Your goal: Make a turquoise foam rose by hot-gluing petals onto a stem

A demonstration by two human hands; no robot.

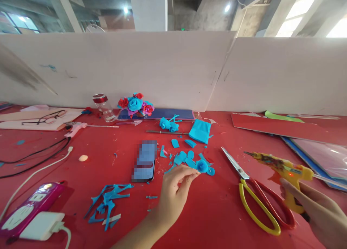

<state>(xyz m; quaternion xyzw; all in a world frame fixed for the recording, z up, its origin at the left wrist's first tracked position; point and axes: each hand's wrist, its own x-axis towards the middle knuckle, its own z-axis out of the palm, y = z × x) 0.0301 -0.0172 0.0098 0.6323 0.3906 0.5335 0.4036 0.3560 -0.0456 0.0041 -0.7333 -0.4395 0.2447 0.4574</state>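
Note:
Between the thumb and fingertips of my left hand [177,185] is a small blue paper flower [202,165], held above the red table. Just behind it lie loose blue petals [181,157]. My right hand [321,209] wraps round the handle of a yellow glue gun [284,167], whose nozzle points left and whose small orange light glows. Scissors [245,180] with one yellow and one red handle lie on the table between the two hands, blades pointing away from me. A folded blue sheet [200,130] and rolled blue flowers [168,124] lie farther back.
A phone [144,161] and blue scraps [108,202] lie left of my left hand. A magenta power strip [34,203] with cables is at the far left. A glass bottle [104,108] and a paper bouquet [136,104] stand near the white partition [121,68]. Boards [292,131] lie at right.

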